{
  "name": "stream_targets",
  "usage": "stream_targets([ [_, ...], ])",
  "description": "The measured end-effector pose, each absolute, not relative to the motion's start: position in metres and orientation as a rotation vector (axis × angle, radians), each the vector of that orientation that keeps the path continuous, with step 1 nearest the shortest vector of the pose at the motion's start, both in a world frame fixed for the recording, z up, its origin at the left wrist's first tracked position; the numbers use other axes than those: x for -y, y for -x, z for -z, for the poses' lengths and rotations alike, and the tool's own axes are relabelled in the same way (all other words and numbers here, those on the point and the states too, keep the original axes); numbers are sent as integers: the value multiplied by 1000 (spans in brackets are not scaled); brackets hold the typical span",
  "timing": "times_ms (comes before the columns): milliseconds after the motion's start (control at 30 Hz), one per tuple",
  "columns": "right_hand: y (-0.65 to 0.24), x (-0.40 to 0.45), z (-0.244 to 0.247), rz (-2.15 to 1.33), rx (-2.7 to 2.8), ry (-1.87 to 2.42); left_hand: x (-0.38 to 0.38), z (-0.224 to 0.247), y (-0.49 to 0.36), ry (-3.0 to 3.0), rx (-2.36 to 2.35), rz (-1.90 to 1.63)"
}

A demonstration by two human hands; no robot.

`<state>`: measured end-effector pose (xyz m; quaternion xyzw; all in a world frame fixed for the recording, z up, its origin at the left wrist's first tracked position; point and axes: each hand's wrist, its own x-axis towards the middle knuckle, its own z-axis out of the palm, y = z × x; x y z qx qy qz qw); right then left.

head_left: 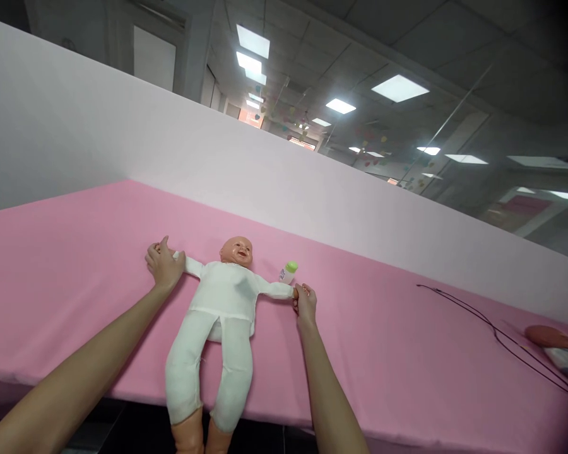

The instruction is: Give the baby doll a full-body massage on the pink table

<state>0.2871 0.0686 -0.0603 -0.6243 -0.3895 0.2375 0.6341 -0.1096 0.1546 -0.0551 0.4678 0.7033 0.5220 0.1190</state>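
A baby doll [224, 302] in a white suit lies on its back on the pink table [76, 265], arms spread, legs hanging over the front edge. My left hand [163, 265] grips the end of the doll's one arm at the left. My right hand [304, 302] pinches the doll's other hand at the right. A small baby bottle with a green cap [288, 272] stands just behind my right hand, beside the doll's arm.
A thin dark wire hanger [492, 328] lies on the pink cloth at the right. A reddish and white object [556, 347] rests at the far right edge. A white panel [123, 139] rises behind the table.
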Motion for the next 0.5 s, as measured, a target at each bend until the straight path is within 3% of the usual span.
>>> stream_targets([
  [267,-283,-59,55,-211,979,1873,-151,59,109,-1483,-2126,-1590],
  [500,-272,-47,43,-74,1010,1931,-140,37,90,-1773,-1570,-2152],
])
